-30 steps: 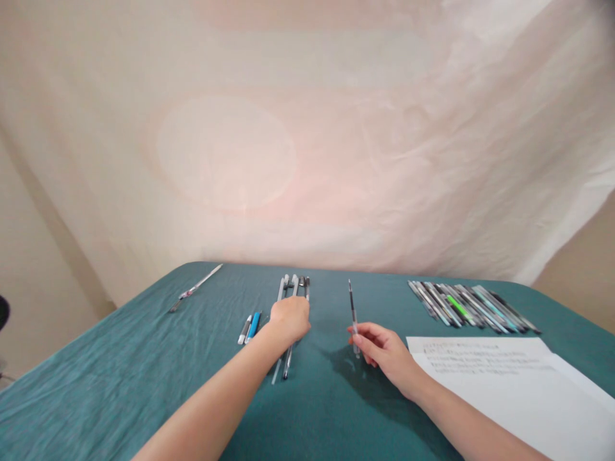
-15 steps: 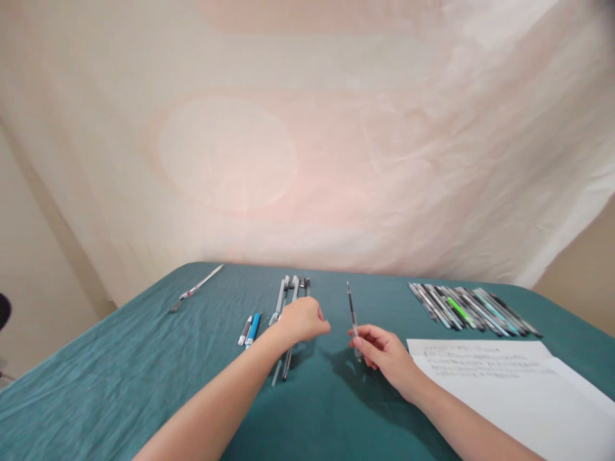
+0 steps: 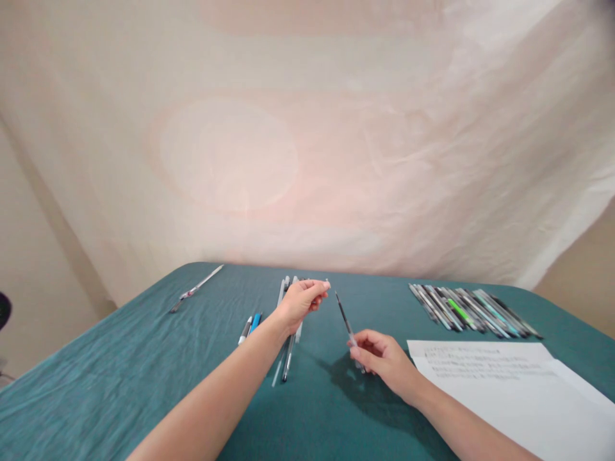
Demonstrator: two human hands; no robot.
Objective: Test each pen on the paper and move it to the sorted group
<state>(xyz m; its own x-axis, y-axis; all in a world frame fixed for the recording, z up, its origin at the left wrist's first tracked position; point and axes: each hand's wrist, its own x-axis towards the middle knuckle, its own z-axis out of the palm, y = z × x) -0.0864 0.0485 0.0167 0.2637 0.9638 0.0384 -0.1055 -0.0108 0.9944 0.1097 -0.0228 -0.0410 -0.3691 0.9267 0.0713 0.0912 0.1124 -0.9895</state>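
My right hand (image 3: 377,358) is closed on the lower end of a pen (image 3: 346,320) with a clear lower part and a dark, thin, pointed upper part. Its tip leans up and left, toward my left hand (image 3: 302,301). The left thumb and forefinger pinch together just left of that tip, apart from it, on a small pale bit too tiny to name. Below and behind the left hand lie several clear and dark pens (image 3: 289,358), partly hidden by the hand and wrist.
A blue pen (image 3: 256,321) and a grey-and-white pen (image 3: 245,330) lie left of my left forearm. A long pale pen (image 3: 204,282) rests at the far left. Several pens (image 3: 473,310) form a row at the right, behind white sheets with handwriting (image 3: 490,397). Green cloth (image 3: 120,365) covers the table.
My left hand has risen slightly and turned, so its pinching fingers now show. The pen in my right hand has tilted left, bringing its tip closer to the left fingers.
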